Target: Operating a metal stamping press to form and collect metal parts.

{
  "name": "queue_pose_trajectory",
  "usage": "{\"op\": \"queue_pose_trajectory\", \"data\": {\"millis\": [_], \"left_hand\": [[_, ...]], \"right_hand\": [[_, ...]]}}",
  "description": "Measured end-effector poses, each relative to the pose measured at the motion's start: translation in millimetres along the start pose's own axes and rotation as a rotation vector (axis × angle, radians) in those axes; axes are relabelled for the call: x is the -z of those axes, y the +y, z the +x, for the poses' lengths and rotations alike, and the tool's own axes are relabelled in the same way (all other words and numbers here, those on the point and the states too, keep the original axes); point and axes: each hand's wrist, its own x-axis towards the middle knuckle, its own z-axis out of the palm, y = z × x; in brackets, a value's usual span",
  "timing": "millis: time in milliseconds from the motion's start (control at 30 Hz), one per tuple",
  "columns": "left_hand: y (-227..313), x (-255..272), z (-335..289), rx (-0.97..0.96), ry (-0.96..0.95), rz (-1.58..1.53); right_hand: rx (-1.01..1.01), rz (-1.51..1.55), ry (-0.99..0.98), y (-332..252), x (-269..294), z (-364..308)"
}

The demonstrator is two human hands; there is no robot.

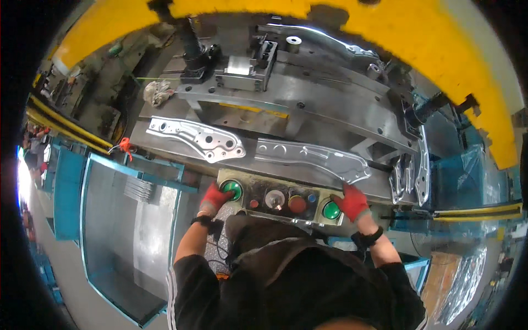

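Note:
My left hand (213, 200), in a red glove, rests at the left green push button (231, 190) with its thumb side reaching over the rim. My right hand (353, 203), gloved the same way, touches the right green push button (331, 209), its fingers stretched out past it. Both buttons sit on a control box (257, 192), which also carries a red mushroom button (297, 205) between them. Beyond the box, two stamped metal brackets lie on the press bed: one with holes (209, 142) at left, a longer one (311, 156) at right. Neither hand holds anything.
A yellow press frame (396, 22) arches over the steel die (330, 93). More brackets (422, 170) stand at the right end of the bed. A crumpled rag (158, 93) lies at left. A blue-framed metal bin (110, 220) stands left of me, with stacked parts (138, 189) inside.

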Motion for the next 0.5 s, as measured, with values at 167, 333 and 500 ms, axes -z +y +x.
{"op": "queue_pose_trajectory", "data": {"millis": [167,333,500], "left_hand": [[41.2,16.8,-23.4,0.084,-0.003,0.134],[125.0,34.3,-53.8,-0.037,0.017,0.68],[197.6,57.6,-79.9,-0.543,0.0,0.641]], "right_hand": [[0.395,-0.197,0.273,-55.9,10.4,81.5],[0.353,-0.399,-0.042,-53.7,-3.6,135.5],[0.467,-0.352,0.154,-67.8,31.5,103.5]]}}
